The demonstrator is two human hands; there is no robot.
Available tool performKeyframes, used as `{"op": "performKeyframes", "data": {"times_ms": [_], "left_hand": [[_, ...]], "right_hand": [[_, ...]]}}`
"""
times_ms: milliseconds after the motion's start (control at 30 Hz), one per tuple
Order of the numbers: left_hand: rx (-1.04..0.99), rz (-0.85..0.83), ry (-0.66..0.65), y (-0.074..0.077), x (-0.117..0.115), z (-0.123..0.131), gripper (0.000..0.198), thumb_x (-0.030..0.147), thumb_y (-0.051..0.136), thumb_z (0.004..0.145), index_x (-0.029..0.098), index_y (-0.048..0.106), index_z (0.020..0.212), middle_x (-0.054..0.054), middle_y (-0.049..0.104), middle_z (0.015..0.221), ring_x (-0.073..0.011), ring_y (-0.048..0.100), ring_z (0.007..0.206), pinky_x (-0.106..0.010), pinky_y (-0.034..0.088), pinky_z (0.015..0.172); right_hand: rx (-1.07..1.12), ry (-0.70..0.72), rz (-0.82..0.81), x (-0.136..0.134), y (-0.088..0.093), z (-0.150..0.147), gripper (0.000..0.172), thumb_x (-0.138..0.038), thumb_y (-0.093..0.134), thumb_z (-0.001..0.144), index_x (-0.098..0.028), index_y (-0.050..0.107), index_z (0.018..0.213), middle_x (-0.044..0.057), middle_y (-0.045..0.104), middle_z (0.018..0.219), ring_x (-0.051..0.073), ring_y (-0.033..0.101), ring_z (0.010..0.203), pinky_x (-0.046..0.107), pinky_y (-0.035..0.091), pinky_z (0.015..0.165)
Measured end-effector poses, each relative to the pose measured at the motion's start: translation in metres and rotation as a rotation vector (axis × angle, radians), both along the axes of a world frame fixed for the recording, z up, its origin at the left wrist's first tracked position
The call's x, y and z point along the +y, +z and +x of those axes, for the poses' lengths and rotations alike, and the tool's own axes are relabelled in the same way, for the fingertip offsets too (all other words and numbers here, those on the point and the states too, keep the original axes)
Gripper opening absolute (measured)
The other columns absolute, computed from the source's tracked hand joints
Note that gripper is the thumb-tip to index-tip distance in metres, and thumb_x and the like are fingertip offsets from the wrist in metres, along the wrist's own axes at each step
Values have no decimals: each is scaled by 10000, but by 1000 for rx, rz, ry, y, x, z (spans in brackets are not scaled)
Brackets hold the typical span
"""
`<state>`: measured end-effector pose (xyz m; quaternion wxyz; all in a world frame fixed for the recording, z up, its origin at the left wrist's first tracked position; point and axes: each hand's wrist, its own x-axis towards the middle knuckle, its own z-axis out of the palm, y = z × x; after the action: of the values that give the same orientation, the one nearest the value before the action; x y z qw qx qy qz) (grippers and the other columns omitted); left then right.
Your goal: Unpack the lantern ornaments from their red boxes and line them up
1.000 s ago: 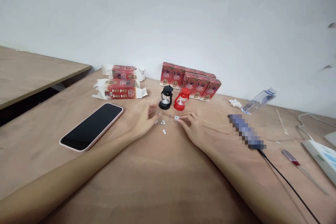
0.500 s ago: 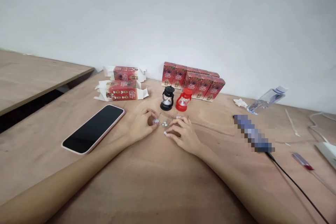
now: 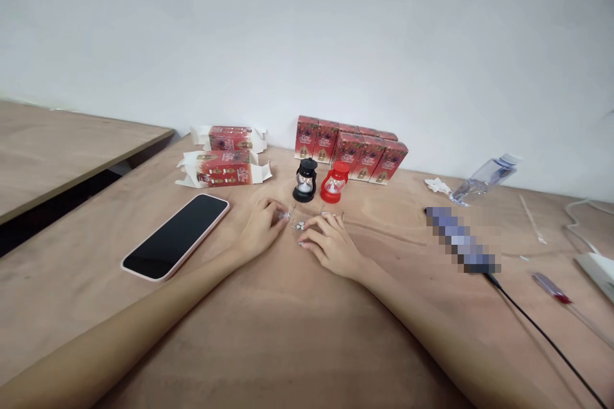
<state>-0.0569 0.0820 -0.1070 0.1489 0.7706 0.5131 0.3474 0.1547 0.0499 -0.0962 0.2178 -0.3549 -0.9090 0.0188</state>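
Observation:
My left hand (image 3: 260, 227) rests on the table, its thumb and fingertips closed around a small clear, whitish piece (image 3: 284, 215). To its right lie several small silver discs (image 3: 300, 225) like button cells, beside thin bent wires (image 3: 292, 212). My right hand (image 3: 333, 246) lies on the other side of the discs, with forefinger and thumb apart and the forefinger close to them. Something pale shows at the right thumb tip, too small to tell. Just beyond the hands stand a black mini lantern (image 3: 305, 181) and a red mini lantern (image 3: 334, 183), both upright.
Red printed boxes (image 3: 369, 156) stand in rows by the wall. Two opened boxes (image 3: 225, 168) lie at the back left. A phone (image 3: 176, 236) is left of my hands. A tilted clear bottle (image 3: 487, 177), a blurred-out device (image 3: 460, 239) and a screwdriver (image 3: 551, 287) are at right.
The view has shifted slightly. My right hand's fingers have moved a little left, over part of the discs. My left hand still holds the clear piece.

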Motion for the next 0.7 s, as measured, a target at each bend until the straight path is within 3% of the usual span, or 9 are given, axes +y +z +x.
{"op": "performKeyframes", "data": {"times_ms": [267,400,700], "left_hand": [[-48,24,54,9,0,-2,176,308,469,850,191,548,744,-55,599,794,-226,560,801,-412,462,802],[-145,47,94,11,9,4,223,349,409,888,191,529,786,-48,599,800,-212,569,800,-397,472,797],[-279,-81,-63,1,33,26,222,372,501,814,167,548,883,-59,660,855,-187,641,784,-343,535,728]], "right_hand": [[-24,-31,-36,1,3,-3,104,-271,530,883,-185,583,906,78,605,1052,235,454,972,387,343,843],[-30,-61,-56,2,4,-4,84,-254,547,865,-176,572,881,82,595,1042,234,456,961,381,339,817],[-11,-104,-98,4,4,-4,99,-258,595,826,-173,552,855,72,577,1041,231,464,957,378,327,803]]}}
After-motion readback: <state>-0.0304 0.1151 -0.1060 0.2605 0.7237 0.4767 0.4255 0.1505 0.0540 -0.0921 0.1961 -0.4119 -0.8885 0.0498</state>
